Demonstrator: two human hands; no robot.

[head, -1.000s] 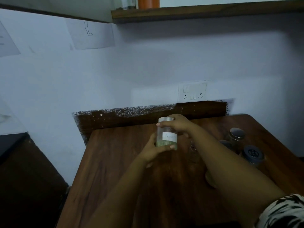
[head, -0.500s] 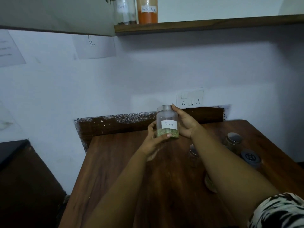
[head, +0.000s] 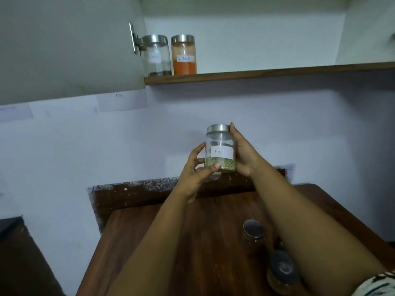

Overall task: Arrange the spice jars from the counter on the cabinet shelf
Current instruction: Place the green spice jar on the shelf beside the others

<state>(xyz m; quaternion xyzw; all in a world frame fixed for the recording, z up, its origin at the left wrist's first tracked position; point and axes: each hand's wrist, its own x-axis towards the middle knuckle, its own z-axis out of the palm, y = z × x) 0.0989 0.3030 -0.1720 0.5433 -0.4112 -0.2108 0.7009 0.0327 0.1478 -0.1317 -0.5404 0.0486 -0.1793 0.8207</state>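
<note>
Nearest the camera, at the lower right, a striped sleeve edge point(head: 378, 284) shows on the right arm, and beside that arm two dim glass jars with dark metal lids point(head: 253, 229) stand on the dark brown wooden counter point(head: 171, 242). Above the counter's far edge both hands hold up a clear glass jar with a silver metal lid point(head: 220, 151), upright, a layer of greenish seeds at its bottom and a white handwritten label facing the camera. The left hand point(head: 197, 167) wraps its fingers round the jar's lower left side; the right hand point(head: 243, 154) curls along its right side, one fingertip at the lid. Farther up, on the brown-edged cabinet shelf point(head: 267, 72), a nearly empty clear glass jar point(head: 157, 55) and a jar of orange powder point(head: 183, 54) stand side by side at the left end, just beside the open pale cabinet door point(head: 70, 45).
</note>
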